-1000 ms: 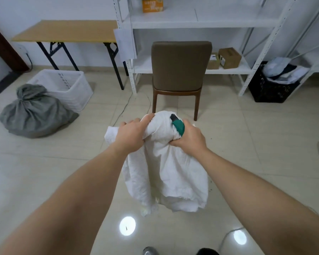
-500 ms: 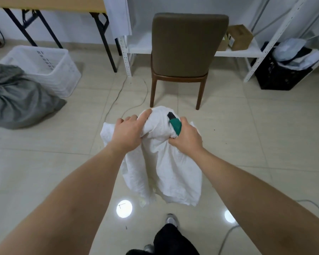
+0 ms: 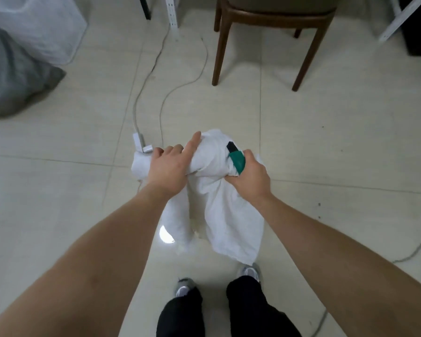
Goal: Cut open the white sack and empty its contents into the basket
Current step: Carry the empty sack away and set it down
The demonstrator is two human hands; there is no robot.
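A grey bag and the white basket are seen at far left on the floor. At centre, the white sack is held bunched above the floor, gripped by the left hand, forefinger extended, and by the right hand, in which a green cutter is also held.

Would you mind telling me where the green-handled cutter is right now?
The green-handled cutter is centre frame in the head view, gripped in the right hand against the white sack.
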